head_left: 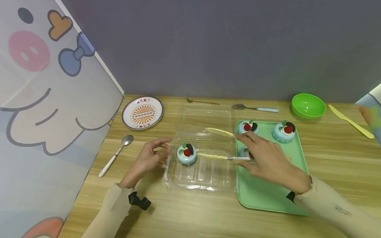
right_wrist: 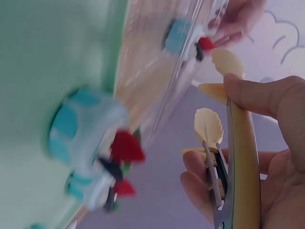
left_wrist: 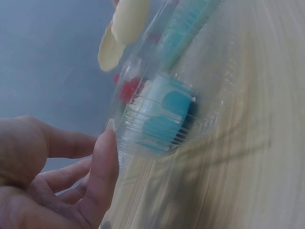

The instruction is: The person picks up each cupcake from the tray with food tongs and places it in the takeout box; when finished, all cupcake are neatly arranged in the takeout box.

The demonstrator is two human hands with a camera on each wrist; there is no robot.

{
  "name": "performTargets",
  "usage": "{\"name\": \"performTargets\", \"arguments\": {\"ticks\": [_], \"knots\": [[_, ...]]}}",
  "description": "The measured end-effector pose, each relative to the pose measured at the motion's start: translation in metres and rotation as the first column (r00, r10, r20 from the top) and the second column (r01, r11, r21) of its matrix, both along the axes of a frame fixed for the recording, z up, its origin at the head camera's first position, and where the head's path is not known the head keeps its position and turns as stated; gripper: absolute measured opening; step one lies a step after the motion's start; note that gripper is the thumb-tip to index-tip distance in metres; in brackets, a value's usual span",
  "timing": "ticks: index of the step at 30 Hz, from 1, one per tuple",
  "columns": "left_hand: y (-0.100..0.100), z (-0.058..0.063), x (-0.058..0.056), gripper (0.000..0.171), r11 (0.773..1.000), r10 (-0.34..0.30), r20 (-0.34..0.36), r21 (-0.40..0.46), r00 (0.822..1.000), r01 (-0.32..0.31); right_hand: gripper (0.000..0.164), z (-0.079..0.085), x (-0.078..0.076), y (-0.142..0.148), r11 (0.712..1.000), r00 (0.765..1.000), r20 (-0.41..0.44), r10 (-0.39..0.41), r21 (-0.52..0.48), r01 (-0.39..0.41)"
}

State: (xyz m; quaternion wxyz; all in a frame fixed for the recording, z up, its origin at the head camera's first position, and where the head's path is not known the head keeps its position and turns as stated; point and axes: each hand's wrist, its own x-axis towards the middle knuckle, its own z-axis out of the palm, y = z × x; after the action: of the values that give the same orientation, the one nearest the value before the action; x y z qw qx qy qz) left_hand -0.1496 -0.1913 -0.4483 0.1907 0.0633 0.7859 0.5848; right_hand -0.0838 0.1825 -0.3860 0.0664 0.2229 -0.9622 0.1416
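Head view: left of the left grip (head_left: 153, 155), saw a white-handled spoon (head_left: 114, 157) on the wood-grained desk (head_left: 178, 219). Found the left grip holding nothing, with fingers loosely bent beside the clear box (head_left: 212, 176); could not tell touching from nearly touching. Judged the box thin, light, flexible and slippery, best held by a corner to avoid crumpling. Just right of the left grip, inside the box, noted a round, glossy blue cake (head_left: 186, 156) with a raised red, green and dark topping; guessed toy-light, best squeezed low around the drum-shaped body. Farther right, found tongs (right_wrist: 245, 162) gripped in the right grip (head_left: 268, 161), with scalloped cream-yellow ends spread apart over the box; judged springy, best worked midway along. Below the right grip, saw a smooth green tray (head_left: 273, 196) bearing matching cakes (head_left: 283, 133).
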Motion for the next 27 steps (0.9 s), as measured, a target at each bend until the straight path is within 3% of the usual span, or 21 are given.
{"name": "performTargets", "arguments": {"ticks": [6,19,27], "knots": [[0.0,-0.001,0.0,0.049,1.0,0.009,0.006,0.006,1.0,-0.009,0.084,0.006,0.006,0.035,0.998,0.997,-0.032,-0.068,-0.019,0.067],[0.0,0.001,-0.001,0.048,1.0,0.005,0.009,-0.002,1.0,-0.005,0.08,0.017,0.036,0.104,0.974,0.974,0.031,-0.224,-0.029,0.224],[0.0,0.002,-0.002,0.049,1.0,-0.007,0.009,0.002,1.0,0.007,0.075,0.013,0.053,0.125,0.978,0.975,0.082,-0.206,-0.014,0.208]]}}
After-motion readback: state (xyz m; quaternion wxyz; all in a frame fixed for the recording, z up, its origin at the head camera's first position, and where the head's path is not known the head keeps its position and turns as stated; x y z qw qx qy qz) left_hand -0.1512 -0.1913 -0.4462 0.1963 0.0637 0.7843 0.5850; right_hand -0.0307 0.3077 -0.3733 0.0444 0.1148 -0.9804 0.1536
